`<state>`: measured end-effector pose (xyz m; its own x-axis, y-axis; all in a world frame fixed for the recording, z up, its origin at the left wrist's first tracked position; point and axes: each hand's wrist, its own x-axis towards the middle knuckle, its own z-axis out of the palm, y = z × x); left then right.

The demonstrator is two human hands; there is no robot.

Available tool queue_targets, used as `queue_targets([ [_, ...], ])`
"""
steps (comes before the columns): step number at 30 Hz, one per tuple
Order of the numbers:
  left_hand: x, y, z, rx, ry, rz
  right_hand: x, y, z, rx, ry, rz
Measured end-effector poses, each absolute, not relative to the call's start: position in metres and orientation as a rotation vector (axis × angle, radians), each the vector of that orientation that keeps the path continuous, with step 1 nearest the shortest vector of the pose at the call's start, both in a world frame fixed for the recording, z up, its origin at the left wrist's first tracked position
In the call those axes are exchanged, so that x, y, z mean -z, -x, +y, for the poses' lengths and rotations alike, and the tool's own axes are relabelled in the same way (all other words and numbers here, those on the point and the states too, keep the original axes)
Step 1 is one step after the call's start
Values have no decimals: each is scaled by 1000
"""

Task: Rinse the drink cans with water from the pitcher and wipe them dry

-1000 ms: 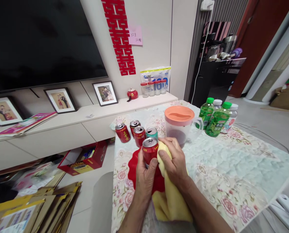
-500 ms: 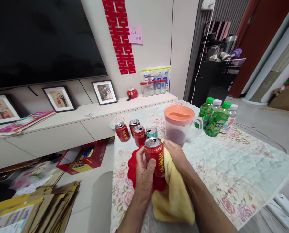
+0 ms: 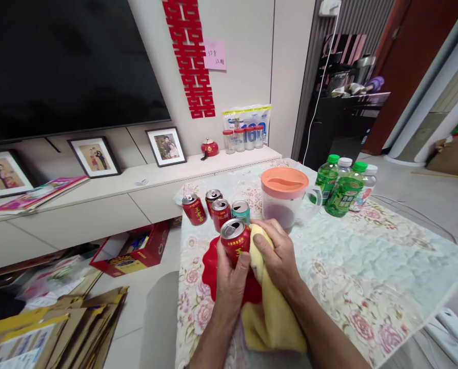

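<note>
My left hand [image 3: 232, 279] is wrapped round a red drink can [image 3: 235, 241] with an opened top, tilted slightly to the left. Bunched in my right hand [image 3: 278, 253] is a yellow cloth [image 3: 273, 312], pressed to the can's right side; its loose end hangs down over the table. A red scalloped dish [image 3: 210, 269] lies beneath the hands, partly hidden by them. Just behind stand a green can [image 3: 240, 210] and several red cans, among them a nearer one [image 3: 221, 215] and a left one [image 3: 194, 210].
A clear pitcher with an orange lid [image 3: 284, 182] stands behind my right hand. Several bottles [image 3: 342, 192] with green and white caps are at the back right. The flowered tablecloth [image 3: 352, 271] covers the table. Left of it, flattened cardboard [image 3: 71, 328] lies on the floor.
The held can has shifted left and tipped leftward. My right hand has turned, its fingers now over the cloth at the can's upper right side. The other cans have stayed in place.
</note>
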<state>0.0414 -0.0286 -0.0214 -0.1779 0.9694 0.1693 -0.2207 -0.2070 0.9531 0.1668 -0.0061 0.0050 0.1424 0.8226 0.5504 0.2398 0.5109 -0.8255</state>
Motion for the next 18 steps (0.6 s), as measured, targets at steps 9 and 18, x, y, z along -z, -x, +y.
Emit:
queue_targets([
  [9,19,-37,-24,-1415,-1212,953,-6,-175,-5,-661,1011,-1292],
  [18,27,-38,-24,-1585,-1239,1032,-6,-172,5,-1351,928,-992],
])
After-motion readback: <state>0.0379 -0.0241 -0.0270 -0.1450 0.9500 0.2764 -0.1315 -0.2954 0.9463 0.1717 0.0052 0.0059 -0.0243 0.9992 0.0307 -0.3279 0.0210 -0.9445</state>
